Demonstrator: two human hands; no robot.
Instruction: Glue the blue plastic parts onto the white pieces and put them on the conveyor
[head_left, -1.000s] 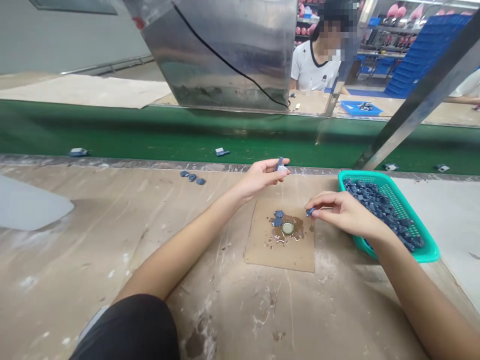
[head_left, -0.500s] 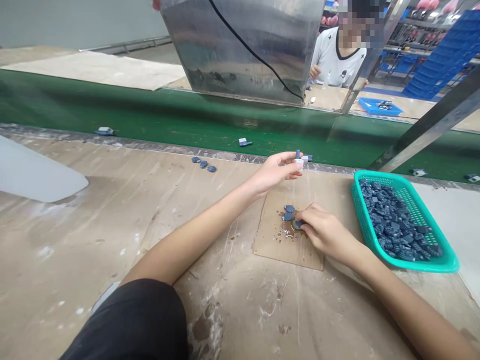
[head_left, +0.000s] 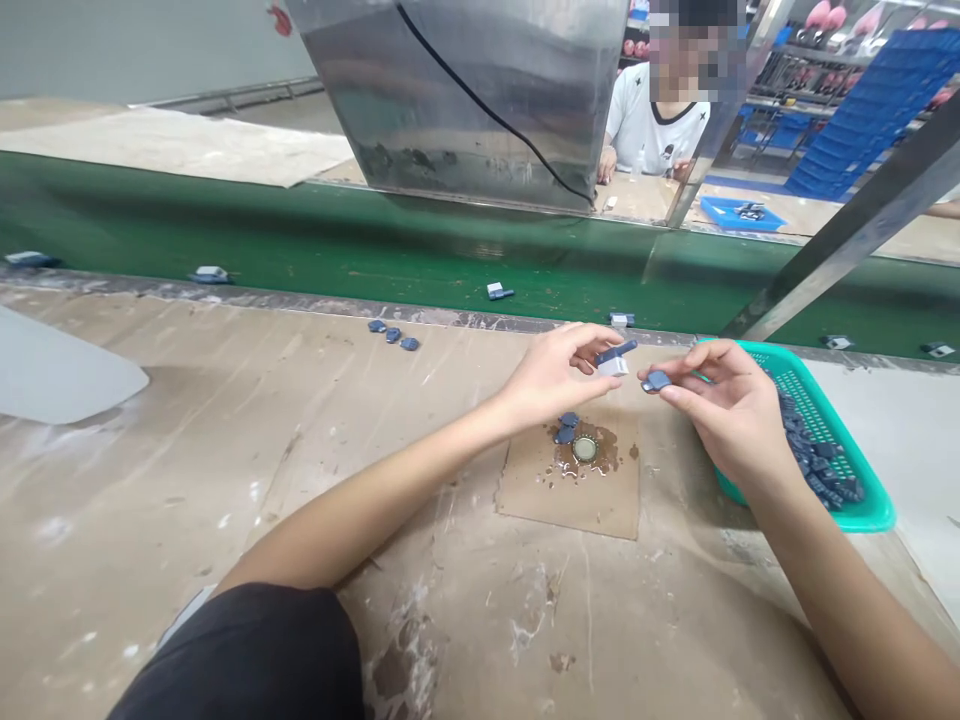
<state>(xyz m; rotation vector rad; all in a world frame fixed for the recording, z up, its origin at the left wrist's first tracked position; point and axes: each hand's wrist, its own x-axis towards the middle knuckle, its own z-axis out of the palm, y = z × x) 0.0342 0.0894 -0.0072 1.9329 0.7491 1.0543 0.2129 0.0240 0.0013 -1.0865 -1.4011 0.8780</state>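
Observation:
Between the thumb and fingers of my left hand is a small white-and-blue plastic part with a blue peg sticking out. Just to its right, my right hand pinches a small dark blue plastic piece, a short gap away from the white-and-blue part. Below both hands lies a cardboard square, wet in the middle. A bottle cap sits on the wet patch, and a couple of blue pieces lie beside it.
A green basket full of dark blue pieces stands at the right, partly behind my right hand. Several white-and-blue parts lie along the green belt. Three blue pieces rest near its edge. Across sits a person.
My right hand has lifted from the bottle cap up to the left hand, carrying a blue piece. The part in my left hand has turned, its peg now pointing right. The cap is uncovered.

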